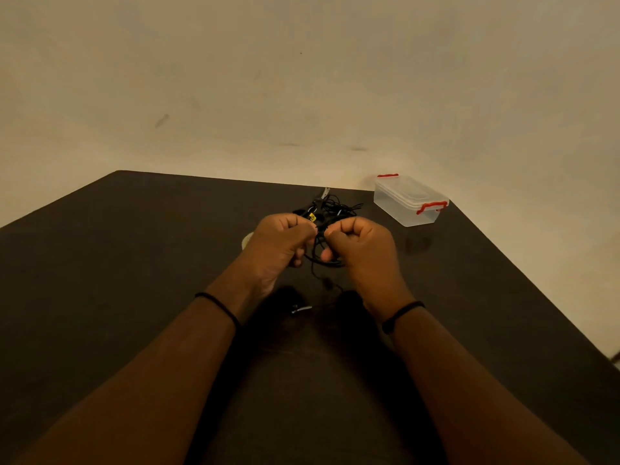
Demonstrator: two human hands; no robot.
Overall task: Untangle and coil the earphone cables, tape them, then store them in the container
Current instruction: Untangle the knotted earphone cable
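Both hands, the left hand point(280, 239) and the right hand point(360, 245), pinch one black earphone cable point(320, 241) between curled fingers, raised before the tangled pile point(327, 206), probably to isolate it; the closed container point(410, 200) stands right of that pile, awaiting coils.

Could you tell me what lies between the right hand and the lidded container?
Only bare dark table shows between the right hand and the container in the head view.
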